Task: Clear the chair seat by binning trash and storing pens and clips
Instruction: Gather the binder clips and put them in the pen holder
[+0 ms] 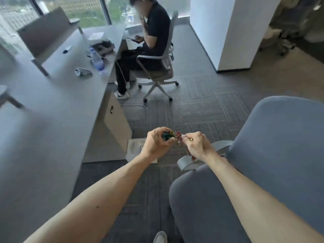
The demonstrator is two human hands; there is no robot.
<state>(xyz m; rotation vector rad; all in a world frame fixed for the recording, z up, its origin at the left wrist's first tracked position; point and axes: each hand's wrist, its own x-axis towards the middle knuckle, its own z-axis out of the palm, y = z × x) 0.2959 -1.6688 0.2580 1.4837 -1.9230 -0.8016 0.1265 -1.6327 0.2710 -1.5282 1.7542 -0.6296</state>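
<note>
Head view shows both hands just left of the grey chair (263, 163), above the carpet: left hand (156, 142) closed around green clips (167, 135), right hand (197, 146) pinching a wire-handled clip (178, 136) between them.

clips (171, 135) mostly buried in left hand (156, 143) and right hand (197, 145), count unreadable; chair seat (206, 204) cut by bottom edge, desk items blurred.
</note>
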